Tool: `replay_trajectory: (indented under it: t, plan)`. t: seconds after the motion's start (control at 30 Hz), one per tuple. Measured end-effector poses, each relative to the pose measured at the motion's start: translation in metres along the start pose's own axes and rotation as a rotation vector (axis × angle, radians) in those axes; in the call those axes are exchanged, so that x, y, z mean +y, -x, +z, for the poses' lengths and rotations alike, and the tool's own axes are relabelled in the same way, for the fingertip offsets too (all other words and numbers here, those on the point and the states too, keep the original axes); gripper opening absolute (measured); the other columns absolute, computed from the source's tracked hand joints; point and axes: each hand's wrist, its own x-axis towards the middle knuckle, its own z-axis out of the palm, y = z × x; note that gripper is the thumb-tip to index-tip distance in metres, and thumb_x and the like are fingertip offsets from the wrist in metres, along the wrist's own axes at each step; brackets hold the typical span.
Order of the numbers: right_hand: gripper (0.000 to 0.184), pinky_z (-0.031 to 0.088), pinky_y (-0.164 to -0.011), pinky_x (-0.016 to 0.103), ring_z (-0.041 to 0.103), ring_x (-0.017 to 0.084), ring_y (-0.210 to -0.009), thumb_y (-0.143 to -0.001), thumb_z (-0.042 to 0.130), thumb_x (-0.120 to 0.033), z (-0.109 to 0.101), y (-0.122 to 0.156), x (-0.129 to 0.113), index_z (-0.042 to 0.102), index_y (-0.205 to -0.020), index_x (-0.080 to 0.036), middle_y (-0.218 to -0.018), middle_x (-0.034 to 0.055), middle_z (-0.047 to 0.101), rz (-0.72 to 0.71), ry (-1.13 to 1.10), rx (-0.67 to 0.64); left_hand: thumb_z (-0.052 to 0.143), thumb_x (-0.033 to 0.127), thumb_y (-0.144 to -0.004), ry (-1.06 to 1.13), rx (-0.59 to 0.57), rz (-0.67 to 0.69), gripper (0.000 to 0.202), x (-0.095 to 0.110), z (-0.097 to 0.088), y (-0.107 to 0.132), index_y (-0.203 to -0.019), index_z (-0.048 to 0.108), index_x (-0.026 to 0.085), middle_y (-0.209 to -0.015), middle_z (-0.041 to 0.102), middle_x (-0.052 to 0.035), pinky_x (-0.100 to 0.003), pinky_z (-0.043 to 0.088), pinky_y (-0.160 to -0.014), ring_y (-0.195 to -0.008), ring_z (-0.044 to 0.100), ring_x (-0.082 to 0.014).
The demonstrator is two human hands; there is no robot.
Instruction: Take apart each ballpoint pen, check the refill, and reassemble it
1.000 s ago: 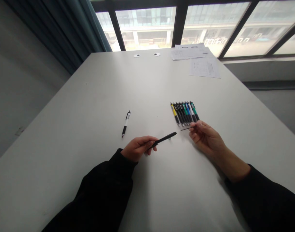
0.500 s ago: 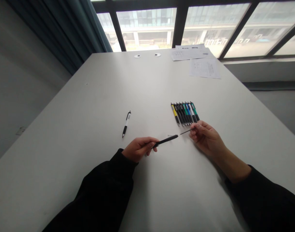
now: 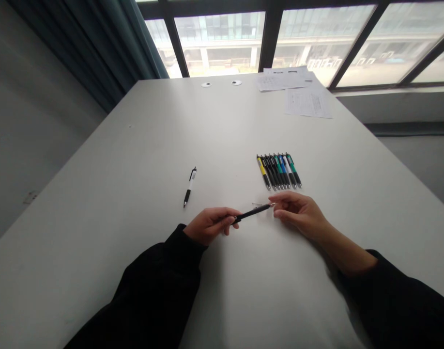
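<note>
My left hand (image 3: 215, 225) is closed around the rear of a black pen barrel (image 3: 252, 212), which points right and slightly up over the table. From the barrel's front end pokes a short, thin, shiny tip (image 3: 272, 204), apparently of the refill. My right hand (image 3: 298, 209) is at this tip, thumb and index finger apart on either side of it; they do not appear to grip it. Just behind the barrel lies a small thin part (image 3: 256, 204) on the table, partly covered and too small to name surely.
A row of several pens (image 3: 278, 172) with yellow, black, green, blue and white barrels lies beyond my right hand. One white and black pen (image 3: 190, 187) lies alone at left. Papers (image 3: 307, 103) rest at the table's (image 3: 152, 145) far right, near the windows.
My right hand has moved left to the front of the barrel, and its fingers have opened. The thin refill it held now sits in the barrel with only its tip showing.
</note>
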Motion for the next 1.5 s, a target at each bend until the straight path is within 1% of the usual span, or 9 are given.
replay_trajectory:
  t: [0.17, 0.5, 0.57, 0.7, 0.93, 1.07, 1.2, 1.37, 1.5]
  plan:
    - [0.019, 0.046, -0.051, 0.023, 0.057, 0.011, -0.058, -0.080, 0.081, -0.033, -0.001, 0.002, 0.001, 0.074, -0.091, -0.019, -0.073, 0.0028, 0.068, 0.008, 0.035, 0.029, 0.060, 0.044, -0.094, -0.030, 0.001, -0.001, 0.042, 0.000, 0.000, 0.000, -0.113, 0.070, 0.008, -0.083, 0.074, -0.0111, -0.024, 0.050, -0.058, -0.058, 0.058, -0.0108]
    - [0.020, 0.039, -0.052, 0.023, 0.052, 0.011, -0.058, -0.087, 0.074, -0.037, 0.003, 0.004, -0.004, 0.071, -0.086, -0.017, -0.067, 0.0017, 0.063, 0.026, 0.169, -0.037, 0.062, 0.043, -0.093, -0.072, -0.026, 0.042, 0.041, -0.002, -0.001, 0.000, -0.113, 0.071, 0.008, -0.086, 0.076, -0.0133, -0.026, 0.055, -0.061, -0.060, 0.062, -0.0127]
    - [0.018, 0.040, -0.052, 0.024, 0.052, 0.011, -0.059, -0.087, 0.074, -0.036, 0.003, 0.005, -0.003, 0.072, -0.089, -0.018, -0.069, 0.0018, 0.063, 0.006, 0.161, -0.033, 0.062, 0.043, -0.093, -0.061, -0.054, 0.062, 0.042, -0.002, -0.001, -0.001, -0.114, 0.071, 0.008, -0.087, 0.076, -0.0138, -0.027, 0.056, -0.063, -0.062, 0.064, -0.0135]
    - [0.027, 0.047, -0.058, 0.026, 0.058, 0.015, -0.067, -0.087, 0.074, -0.034, -0.002, 0.005, -0.001, 0.071, -0.111, -0.021, -0.082, 0.0040, 0.066, -0.098, 0.169, -0.023, 0.062, 0.044, -0.093, 0.001, -0.068, 0.075, 0.042, -0.002, -0.001, -0.001, -0.114, 0.071, 0.008, -0.088, 0.076, -0.0135, -0.028, 0.056, -0.067, -0.066, 0.064, -0.0139]
    - [0.020, 0.046, -0.058, 0.029, 0.054, 0.012, -0.058, -0.091, 0.067, -0.030, 0.002, -0.008, 0.007, 0.072, -0.107, -0.019, -0.093, 0.0068, 0.069, -0.308, 0.846, 0.049, 0.066, 0.045, -0.091, 0.149, -0.007, 0.005, 0.040, 0.000, 0.001, 0.000, -0.107, 0.070, 0.009, -0.088, 0.074, -0.0120, -0.025, 0.053, -0.065, -0.067, 0.063, -0.0127]
    - [0.013, 0.047, -0.066, 0.030, 0.064, 0.017, -0.074, -0.093, 0.063, -0.028, 0.013, -0.013, 0.011, 0.074, -0.093, -0.022, -0.099, 0.0068, 0.071, -0.339, 1.071, 0.054, 0.068, 0.044, -0.090, 0.190, 0.005, -0.004, 0.040, -0.001, 0.001, 0.001, -0.108, 0.069, 0.009, -0.088, 0.074, -0.0116, -0.025, 0.052, -0.066, -0.068, 0.063, -0.0121]
    - [0.013, 0.048, -0.062, 0.029, 0.060, 0.014, -0.065, -0.093, 0.061, -0.027, 0.010, -0.013, 0.009, 0.071, -0.092, -0.019, -0.093, 0.0070, 0.071, -0.289, 0.932, 0.075, 0.066, 0.045, -0.091, 0.161, 0.009, -0.009, 0.040, -0.001, 0.000, 0.002, -0.108, 0.069, 0.008, -0.089, 0.074, -0.0126, -0.025, 0.053, -0.065, -0.068, 0.063, -0.0125]
    - [0.021, 0.044, -0.046, 0.024, 0.054, 0.012, -0.049, -0.089, 0.069, -0.038, -0.004, -0.010, 0.005, 0.067, -0.092, -0.018, -0.067, 0.0015, 0.066, -0.051, 0.347, 0.160, 0.064, 0.044, -0.092, 0.019, 0.011, 0.001, 0.040, 0.001, -0.001, 0.001, -0.107, 0.068, 0.007, -0.086, 0.074, -0.0127, -0.026, 0.055, -0.065, -0.066, 0.064, -0.0129]
    - [0.023, 0.042, -0.044, 0.022, 0.054, 0.010, -0.049, -0.081, 0.079, -0.037, -0.009, -0.009, 0.005, 0.070, -0.090, -0.018, -0.067, 0.0010, 0.067, 0.042, 0.013, 0.127, 0.063, 0.041, -0.093, -0.064, 0.029, 0.017, 0.037, 0.001, 0.000, 0.001, -0.109, 0.068, 0.008, -0.087, 0.075, -0.0126, -0.026, 0.055, -0.064, -0.065, 0.065, -0.0132]
